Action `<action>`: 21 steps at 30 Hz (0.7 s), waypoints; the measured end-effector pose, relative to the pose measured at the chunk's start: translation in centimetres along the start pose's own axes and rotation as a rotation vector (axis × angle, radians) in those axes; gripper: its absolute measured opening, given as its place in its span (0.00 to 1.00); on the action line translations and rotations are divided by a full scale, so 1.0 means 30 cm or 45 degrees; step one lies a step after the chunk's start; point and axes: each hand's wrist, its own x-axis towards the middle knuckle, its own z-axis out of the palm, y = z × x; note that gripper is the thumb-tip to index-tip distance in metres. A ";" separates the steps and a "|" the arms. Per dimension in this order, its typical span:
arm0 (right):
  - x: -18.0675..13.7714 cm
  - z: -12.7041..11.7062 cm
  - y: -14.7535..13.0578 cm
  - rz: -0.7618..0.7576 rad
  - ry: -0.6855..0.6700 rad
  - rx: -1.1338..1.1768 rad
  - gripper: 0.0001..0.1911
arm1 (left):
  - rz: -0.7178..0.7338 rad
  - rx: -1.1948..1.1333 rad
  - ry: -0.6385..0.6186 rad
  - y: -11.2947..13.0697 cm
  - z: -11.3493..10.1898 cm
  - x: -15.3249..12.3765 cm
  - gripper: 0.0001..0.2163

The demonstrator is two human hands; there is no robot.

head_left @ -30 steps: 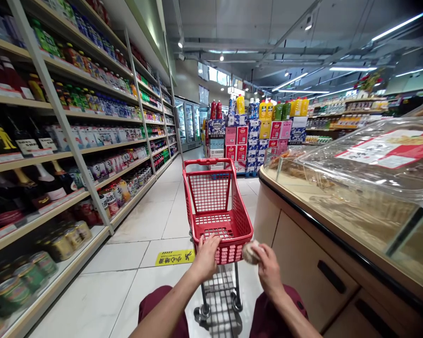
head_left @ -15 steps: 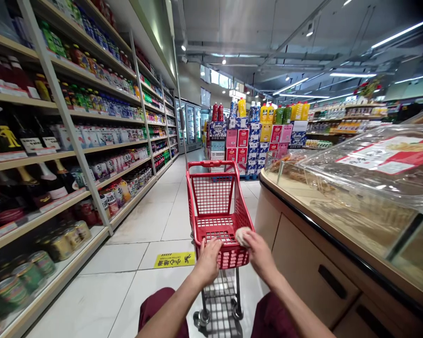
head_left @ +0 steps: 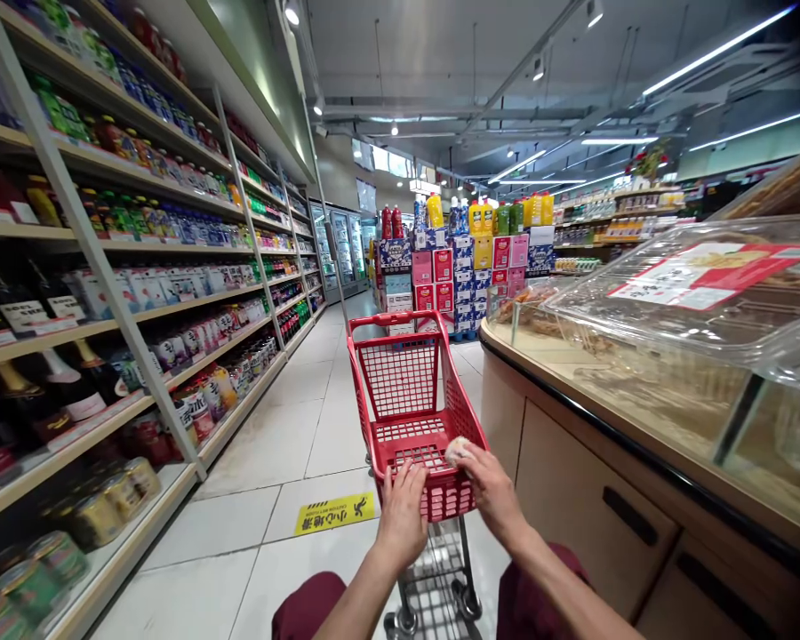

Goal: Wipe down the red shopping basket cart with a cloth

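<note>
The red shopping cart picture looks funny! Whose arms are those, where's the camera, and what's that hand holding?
There's no robot here, just a person's bare arms. The camera is worn on that person's head, looking forward and down, so you see what is in front of them. The left hand is laid on the near edge of the red shopping cart. The right hand holds what looks like a bunched, pale cloth at the cart's near right corner. On the right, clear plastic boxes sit on a display counter. On the left, tall shelves hold bottles and cans.
</note>
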 end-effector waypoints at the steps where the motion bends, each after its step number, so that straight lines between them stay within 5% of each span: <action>1: -0.003 0.018 -0.035 -0.016 -0.005 0.030 0.15 | 0.002 0.001 -0.006 0.003 0.002 -0.001 0.33; 4: -0.005 0.038 -0.075 -0.091 -0.078 0.040 0.18 | -0.016 0.039 0.017 -0.003 0.003 -0.014 0.33; 9: -0.009 -0.026 0.017 0.081 0.013 -0.105 0.20 | -0.122 0.082 0.126 -0.022 0.003 -0.029 0.34; 14: -0.001 0.001 -0.110 -0.012 -0.064 0.205 0.21 | -0.146 0.068 0.056 -0.011 0.001 -0.013 0.34; 17: 0.050 -0.029 -0.140 0.155 -0.061 0.259 0.21 | -0.137 0.057 0.029 -0.001 -0.004 -0.016 0.34; 21: 0.083 -0.071 -0.064 0.314 -0.119 -0.018 0.15 | -0.135 0.060 0.013 0.018 -0.015 -0.025 0.34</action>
